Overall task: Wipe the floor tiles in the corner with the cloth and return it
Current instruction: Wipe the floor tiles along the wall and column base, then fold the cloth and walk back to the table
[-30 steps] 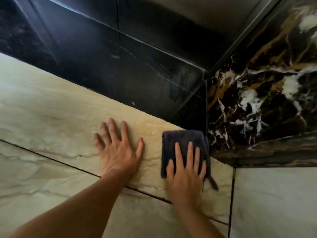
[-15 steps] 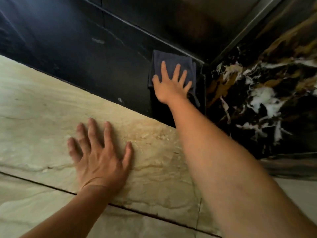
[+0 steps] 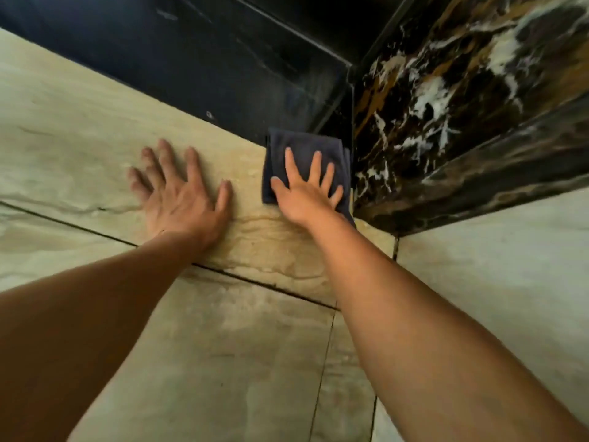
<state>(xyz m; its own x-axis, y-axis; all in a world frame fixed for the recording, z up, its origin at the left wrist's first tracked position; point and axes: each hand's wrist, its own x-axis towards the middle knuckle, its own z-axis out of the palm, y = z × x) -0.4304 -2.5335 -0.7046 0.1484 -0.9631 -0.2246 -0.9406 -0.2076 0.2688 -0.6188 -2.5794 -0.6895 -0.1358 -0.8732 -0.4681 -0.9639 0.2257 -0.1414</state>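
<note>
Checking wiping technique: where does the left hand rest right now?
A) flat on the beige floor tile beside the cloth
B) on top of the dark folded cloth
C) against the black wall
A: the left hand lies flat on the beige marble floor tile, apart from the dark folded cloth under the right hand.

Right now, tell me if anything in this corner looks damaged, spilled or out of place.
Nothing stands out. The dark cloth lies folded flat on the beige floor tile, under the right hand, tight against the black wall base and the marbled wall. The left hand rests flat beside it. No chips or puddles show.
</note>
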